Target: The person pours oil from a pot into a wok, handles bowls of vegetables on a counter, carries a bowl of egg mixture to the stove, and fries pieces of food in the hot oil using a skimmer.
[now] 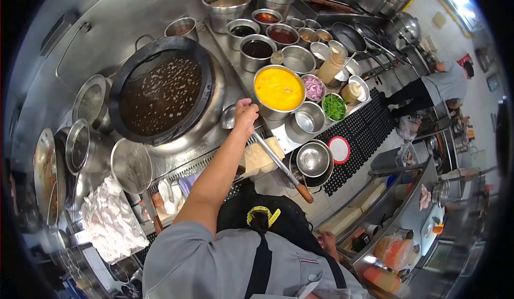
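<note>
My left hand (246,115) reaches forward with its fingers curled, close against the side of a metal pot (277,115) of yellow beaten egg (278,87). What the curled fingers hold, if anything, is hidden. A ladle (278,162) with a wooden handle end crosses beneath my left wrist; its bowl rests at the counter edge by the wok. My right hand (327,243) hangs low beside my body, partly covered, and its grip does not show clearly. To the left, a large wok (160,93) contains dark liquid with pale bubbles or bits on it.
Sauce pots (257,47), chopped purple onion (312,87), green scallion (334,107) and squeeze bottles (331,67) crowd the counter. A round strainer (131,165) and a crumpled white cloth (113,218) lie left. Metal bowls (312,160) stand lower right. Another person (441,85) bends at the far right.
</note>
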`<move>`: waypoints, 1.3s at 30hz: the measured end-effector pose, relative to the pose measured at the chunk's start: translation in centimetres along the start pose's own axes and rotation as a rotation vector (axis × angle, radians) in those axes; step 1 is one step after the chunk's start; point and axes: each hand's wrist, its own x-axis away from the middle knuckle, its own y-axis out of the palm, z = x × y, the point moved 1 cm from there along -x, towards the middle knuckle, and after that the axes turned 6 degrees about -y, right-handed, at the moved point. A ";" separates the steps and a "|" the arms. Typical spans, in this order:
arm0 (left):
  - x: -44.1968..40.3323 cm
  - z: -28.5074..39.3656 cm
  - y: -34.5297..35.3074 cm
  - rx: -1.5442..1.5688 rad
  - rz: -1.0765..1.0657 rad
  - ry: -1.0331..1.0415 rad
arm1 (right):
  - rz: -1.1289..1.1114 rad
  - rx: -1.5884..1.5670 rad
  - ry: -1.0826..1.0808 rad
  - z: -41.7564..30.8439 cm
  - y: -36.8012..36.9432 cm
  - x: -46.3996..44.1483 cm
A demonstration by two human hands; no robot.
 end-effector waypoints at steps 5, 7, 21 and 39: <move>11.2 3.9 -4.0 0.122 -0.251 0.101 | -0.154 0.103 -0.048 -1.6 0.1 -2.8; 16.4 5.0 -6.9 0.269 -0.453 0.041 | -0.254 0.177 -0.117 -0.5 -0.2 -6.3; 42.1 -5.1 -25.7 -0.055 0.320 0.210 | -0.710 0.472 -0.264 -10.6 15.8 -8.7; 52.9 -9.9 -37.4 -0.459 0.798 0.314 | -0.899 0.808 -0.337 -13.3 43.6 -0.3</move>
